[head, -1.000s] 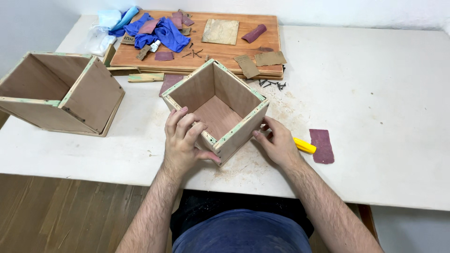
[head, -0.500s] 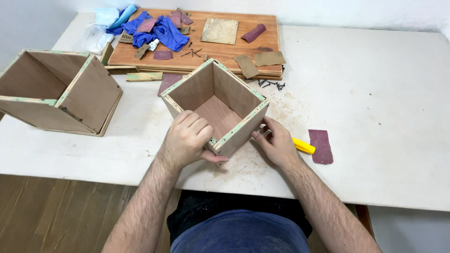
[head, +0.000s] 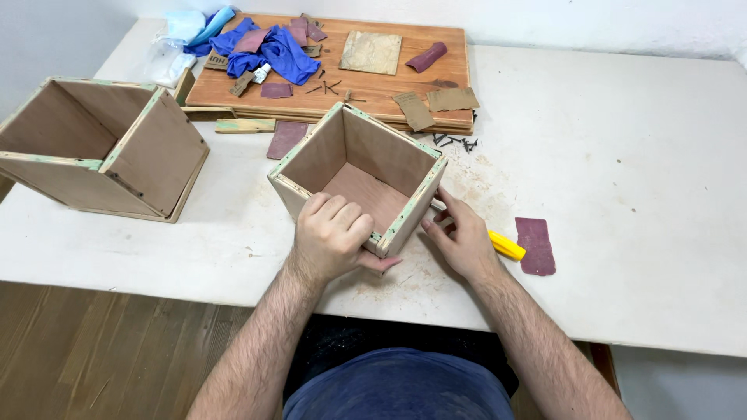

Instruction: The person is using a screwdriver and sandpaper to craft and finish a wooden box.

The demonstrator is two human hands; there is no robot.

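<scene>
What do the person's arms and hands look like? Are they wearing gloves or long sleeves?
No gloves and no long sleeves. Both the left hand and the right hand are bare, with no rings, watch or bracelets showing. The forearms are bare too and hairy, all the way to the bottom of the picture. Lower down, the person wears a dark blue shirt. The fingers are uncovered.

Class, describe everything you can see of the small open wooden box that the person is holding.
The small wooden box is an open-topped cube of brownish plywood, its top edges smeared pale green. It is empty and sits upright on the white table, turned corner-on to the person. The left hand grips its near wall, fingers curled over the rim; the right hand touches its right side.
</scene>
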